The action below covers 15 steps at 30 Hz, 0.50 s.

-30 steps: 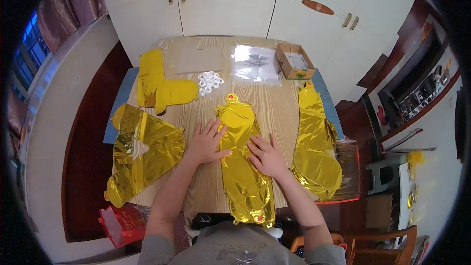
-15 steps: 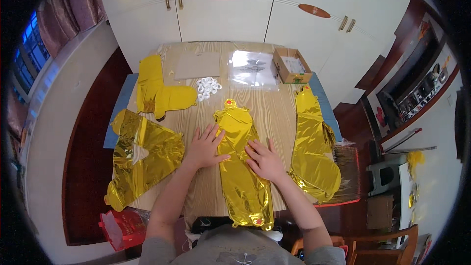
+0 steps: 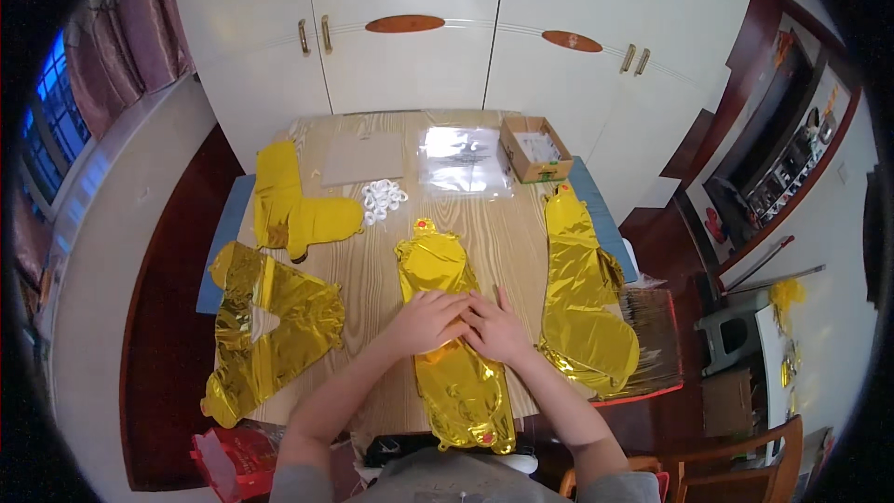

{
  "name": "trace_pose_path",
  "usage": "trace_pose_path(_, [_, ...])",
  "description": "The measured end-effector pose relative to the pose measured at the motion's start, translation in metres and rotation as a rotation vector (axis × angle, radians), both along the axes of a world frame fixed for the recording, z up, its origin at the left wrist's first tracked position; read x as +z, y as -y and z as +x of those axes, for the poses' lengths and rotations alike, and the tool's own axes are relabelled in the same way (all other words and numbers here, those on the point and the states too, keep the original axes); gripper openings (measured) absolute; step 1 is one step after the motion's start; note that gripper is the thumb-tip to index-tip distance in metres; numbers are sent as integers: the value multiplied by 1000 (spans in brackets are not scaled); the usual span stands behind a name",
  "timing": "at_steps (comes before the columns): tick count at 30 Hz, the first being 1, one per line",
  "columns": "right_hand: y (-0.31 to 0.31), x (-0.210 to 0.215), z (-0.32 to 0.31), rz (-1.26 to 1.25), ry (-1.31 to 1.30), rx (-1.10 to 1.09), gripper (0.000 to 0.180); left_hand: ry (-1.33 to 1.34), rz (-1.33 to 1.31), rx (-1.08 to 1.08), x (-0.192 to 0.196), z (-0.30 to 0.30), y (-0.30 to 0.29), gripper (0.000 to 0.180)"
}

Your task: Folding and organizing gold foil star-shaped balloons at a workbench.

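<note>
Both hands are pressing down on the centre gold foil balloon (image 3: 453, 335), which is lying flat along the wooden worktop (image 3: 372, 261), running from 12 to 6 o'clock in front of the person. Left hand (image 3: 426, 319) is resting palm-down on the balloon's middle, fingers spread narrow and flat, gripping nothing. Right hand (image 3: 496, 329) is lying just beside it, also flat on the foil, fingers slightly fanned, the fingertips of both hands touching or nearly so. At 3 o'clock from the hands a second gold foil balloon (image 3: 582, 298) is draping over the worktop's right edge. At 9 o'clock a crinkled gold balloon (image 3: 265, 326) is spreading toward the left edge; at 10 o'clock a yellow balloon (image 3: 293, 210) is lying flat. At 11 o'clock a small pile of white rings (image 3: 382, 200) is sitting near a sheet of brown cardboard (image 3: 363, 158). At 12 o'clock a clear plastic bag (image 3: 463, 160) is lying beside an open cardboard box (image 3: 535, 149). White cabinet doors (image 3: 466, 28) are standing behind the worktop.
</note>
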State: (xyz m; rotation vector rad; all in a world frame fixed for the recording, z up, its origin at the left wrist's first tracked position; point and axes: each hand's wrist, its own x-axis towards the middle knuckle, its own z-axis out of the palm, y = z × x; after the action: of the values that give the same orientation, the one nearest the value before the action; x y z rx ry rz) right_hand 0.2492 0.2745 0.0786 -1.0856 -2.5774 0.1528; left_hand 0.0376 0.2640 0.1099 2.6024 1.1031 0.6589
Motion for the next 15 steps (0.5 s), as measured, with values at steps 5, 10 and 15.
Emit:
trace_pose_path(5, [1, 6, -2, -59, 10, -5, 38, -61, 95, 27, -18, 8, -30, 44])
trace_pose_path(10, [1, 1, -1, 26, -28, -11, 39, -120, 27, 99, -9, 17, -39, 42])
trace_pose_path(15, [3, 7, -2, -18, 42, -15, 42, -188, 144, 163, -13, 21, -49, 41])
